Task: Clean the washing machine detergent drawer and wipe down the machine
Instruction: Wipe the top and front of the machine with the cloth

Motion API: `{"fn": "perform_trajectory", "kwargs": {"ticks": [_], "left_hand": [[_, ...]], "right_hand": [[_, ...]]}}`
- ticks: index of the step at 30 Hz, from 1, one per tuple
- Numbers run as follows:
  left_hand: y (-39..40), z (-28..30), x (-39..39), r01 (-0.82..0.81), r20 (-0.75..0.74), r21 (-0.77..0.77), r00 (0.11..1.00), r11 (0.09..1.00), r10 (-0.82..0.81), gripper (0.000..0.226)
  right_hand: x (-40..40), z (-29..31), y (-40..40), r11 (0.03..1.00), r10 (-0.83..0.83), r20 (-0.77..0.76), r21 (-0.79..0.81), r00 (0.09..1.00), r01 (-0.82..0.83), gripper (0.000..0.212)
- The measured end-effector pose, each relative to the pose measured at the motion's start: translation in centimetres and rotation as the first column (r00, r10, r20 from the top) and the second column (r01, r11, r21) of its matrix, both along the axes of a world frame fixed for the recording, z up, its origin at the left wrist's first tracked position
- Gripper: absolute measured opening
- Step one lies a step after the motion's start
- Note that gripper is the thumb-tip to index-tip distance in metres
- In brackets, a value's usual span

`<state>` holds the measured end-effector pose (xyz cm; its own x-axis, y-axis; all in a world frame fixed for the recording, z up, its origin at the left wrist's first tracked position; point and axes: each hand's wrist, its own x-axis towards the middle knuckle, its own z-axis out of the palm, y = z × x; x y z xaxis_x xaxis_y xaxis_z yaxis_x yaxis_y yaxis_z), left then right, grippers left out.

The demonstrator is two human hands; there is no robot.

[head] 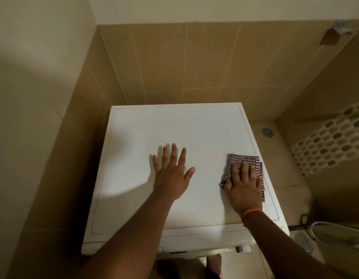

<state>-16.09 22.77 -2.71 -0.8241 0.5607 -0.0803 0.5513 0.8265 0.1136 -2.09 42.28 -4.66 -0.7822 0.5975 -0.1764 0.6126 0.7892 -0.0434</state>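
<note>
The white washing machine point(174, 125) fills the middle of the view, seen from above, with its flat top facing me. My left hand point(171, 172) rests flat on the middle of the top, fingers spread and straight. Near the right edge of the top lies a folded checked cloth point(243, 160), brown and white. My right hand point(245, 188) presses down on the cloth with straight fingers, covering its near half. The detergent drawer is not visible from this angle; only the upper rim of the front panel shows below my arms.
Tan tiled walls close in behind and to the left of the machine. On the right is tiled floor with a round drain point(267, 132), a second drain point(304, 241) beside a hose point(335, 228), and a perforated mat point(331, 141).
</note>
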Motion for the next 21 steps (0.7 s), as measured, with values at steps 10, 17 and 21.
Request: {"fn": "perform_trajectory", "kwargs": {"ticks": [10,17,21], "left_hand": [[2.9,0.9,0.1,-0.1,0.014,-0.077,0.995,0.992,0.101,0.075],[6.5,0.6,0.9,-0.181,0.048,-0.075,0.982,0.981,0.185,0.078],[8.4,0.6,1.2,-0.211,0.028,-0.082,0.977,0.974,0.214,0.078]], "right_hand": [[-3.0,-0.1,3.7,0.958,0.287,-0.04,-0.013,0.957,-0.288,0.067],[-2.3,0.0,4.2,0.782,0.62,-0.04,-0.058,0.784,-0.621,0.064],[-4.5,-0.4,9.3,0.902,0.43,-0.05,-0.009,0.901,-0.431,0.066]]}}
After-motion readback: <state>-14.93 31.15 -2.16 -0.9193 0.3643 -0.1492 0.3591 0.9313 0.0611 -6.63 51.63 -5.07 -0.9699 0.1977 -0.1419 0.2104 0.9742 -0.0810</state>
